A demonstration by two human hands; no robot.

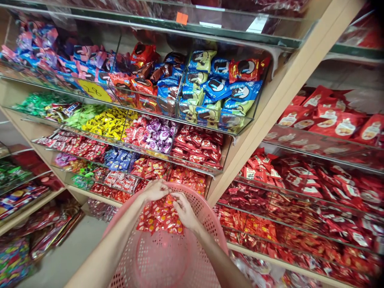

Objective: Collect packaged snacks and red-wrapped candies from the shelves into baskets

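A red plastic bag (160, 218) printed with yellow and pale spots hangs over the pink basket. At its top edge, my left hand (154, 191) is closed with the fingers bent on the plastic. My right hand (184, 210) pinches the same bag near its upper right corner, the thumb lying along the front. Below the bag the round pink basket (210, 224), with holes through its wall, stands in front of me. Part of its far rim is hidden behind the hands and the bag.
Glass-fronted shelves hold blue snack packs (216, 88), yellow wrapped sweets (109, 122) and purple sweets (157, 134). A wooden upright (270, 108) divides them from red packets (345, 124) on the right. A yellow tag (94, 91) reads 28. Grey floor (81, 240) shows at left.
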